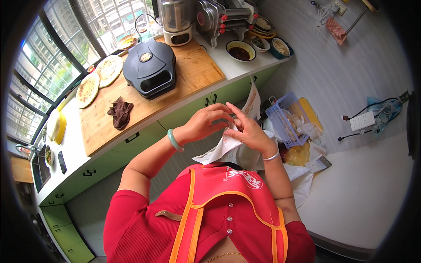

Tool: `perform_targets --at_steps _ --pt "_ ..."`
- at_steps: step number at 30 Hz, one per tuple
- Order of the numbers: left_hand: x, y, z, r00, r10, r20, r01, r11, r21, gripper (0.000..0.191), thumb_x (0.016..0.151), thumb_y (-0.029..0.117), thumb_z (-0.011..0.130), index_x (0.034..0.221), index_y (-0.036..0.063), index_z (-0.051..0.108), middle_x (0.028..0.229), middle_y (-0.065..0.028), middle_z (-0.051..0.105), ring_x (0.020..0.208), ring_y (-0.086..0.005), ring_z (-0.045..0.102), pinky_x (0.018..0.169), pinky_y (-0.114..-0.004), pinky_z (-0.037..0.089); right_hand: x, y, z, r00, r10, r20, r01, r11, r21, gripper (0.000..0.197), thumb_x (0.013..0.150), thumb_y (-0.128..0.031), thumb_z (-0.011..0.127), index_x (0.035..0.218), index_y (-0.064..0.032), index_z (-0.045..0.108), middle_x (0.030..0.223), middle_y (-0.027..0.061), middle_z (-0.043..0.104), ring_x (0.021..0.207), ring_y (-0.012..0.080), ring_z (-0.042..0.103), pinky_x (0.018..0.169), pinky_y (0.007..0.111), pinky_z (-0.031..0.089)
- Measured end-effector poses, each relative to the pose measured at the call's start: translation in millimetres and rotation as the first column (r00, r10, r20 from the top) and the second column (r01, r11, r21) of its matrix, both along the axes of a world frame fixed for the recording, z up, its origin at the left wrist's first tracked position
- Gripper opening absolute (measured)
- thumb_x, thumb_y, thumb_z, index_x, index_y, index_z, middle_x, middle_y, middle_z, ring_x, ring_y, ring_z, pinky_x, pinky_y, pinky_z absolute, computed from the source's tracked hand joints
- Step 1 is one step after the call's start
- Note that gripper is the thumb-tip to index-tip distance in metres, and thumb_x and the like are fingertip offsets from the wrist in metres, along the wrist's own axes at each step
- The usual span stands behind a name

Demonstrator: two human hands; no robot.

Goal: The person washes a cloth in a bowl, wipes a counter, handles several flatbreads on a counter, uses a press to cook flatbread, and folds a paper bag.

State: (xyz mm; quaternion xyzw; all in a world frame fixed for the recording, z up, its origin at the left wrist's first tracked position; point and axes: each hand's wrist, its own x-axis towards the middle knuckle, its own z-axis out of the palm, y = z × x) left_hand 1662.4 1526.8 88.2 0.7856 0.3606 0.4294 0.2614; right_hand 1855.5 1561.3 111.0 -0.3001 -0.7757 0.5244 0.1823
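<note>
In front of my waist my two hands meet at a white bag with reddish printing. My right hand, with a silver bangle at its wrist, pinches the top of the bag between thumb and fingers. My left hand, wearing a pale green bangle, curves toward the same spot. Its fingertips come up against the right fingers, and whether they grip the bag is hidden. A closed black electric griddle stands beyond my hands on a wooden board. Two round flatbreads lie left of it.
A crumpled brown cloth lies near the board's front edge. Behind are a blender and a pasta machine. A bowl of dark liquid sits near the counter edge. Right of my hands stands a blue plastic basket; a power strip is farther right.
</note>
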Motion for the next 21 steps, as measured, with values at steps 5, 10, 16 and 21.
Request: perform_targets --at_steps 5,10,16,21 --pt "2.0 -1.3 -7.6 0.997 0.008 0.071 -0.008 1.0 0.002 0.02 0.072 0.003 0.066 0.09 0.005 0.058 0.101 -0.0113 0.054 0.093 -0.0271 0.054 0.078 -0.034 0.045 -0.3 -1.2 -3.3 0.998 -0.032 -0.056 0.03 0.998 -0.046 0.072 0.075 -0.008 0.065 0.135 -0.0064 0.026 0.06 -0.0004 0.038 0.056 0.0078 0.037 0.053 0.023 0.035" --pt "-1.4 -2.1 -0.6 0.989 0.118 -0.089 -0.104 0.983 0.151 0.018 0.069 0.005 0.067 0.083 0.0063 0.057 0.102 -0.0097 0.055 0.097 -0.0271 0.053 0.079 -0.035 0.045 4.7 -2.6 5.6 0.999 -0.052 0.003 0.052 0.999 0.013 0.068 0.076 -0.007 0.063 0.134 -0.0099 0.03 0.06 -0.0015 0.036 0.055 0.0075 0.035 0.052 0.022 0.034" --pt "-8.0 6.1 23.5 0.934 0.036 -0.355 0.133 0.888 0.441 0.02 0.065 0.011 0.066 0.08 0.0059 0.053 0.095 -0.0071 0.056 0.098 -0.0256 0.051 0.085 -0.037 0.041 16.2 5.2 1.9 0.99 -0.119 -0.077 0.118 0.993 -0.013 0.041 0.077 -0.007 0.061 0.117 -0.0065 0.048 0.062 -0.0026 0.039 0.057 0.0048 0.036 0.051 0.021 0.032" --pt "-6.3 11.0 35.1 0.868 0.032 -0.496 0.154 0.932 0.329 0.024 0.071 0.018 0.065 0.091 0.0081 0.056 0.092 -0.007 0.056 0.096 -0.0254 0.05 0.09 -0.036 0.037 18.0 7.5 15.8 0.996 -0.093 0.004 0.092 0.992 0.085 0.025 0.078 -0.006 0.061 0.101 -0.0026 0.054 0.065 -0.0022 0.045 0.058 0.0041 0.038 0.05 0.021 0.033"
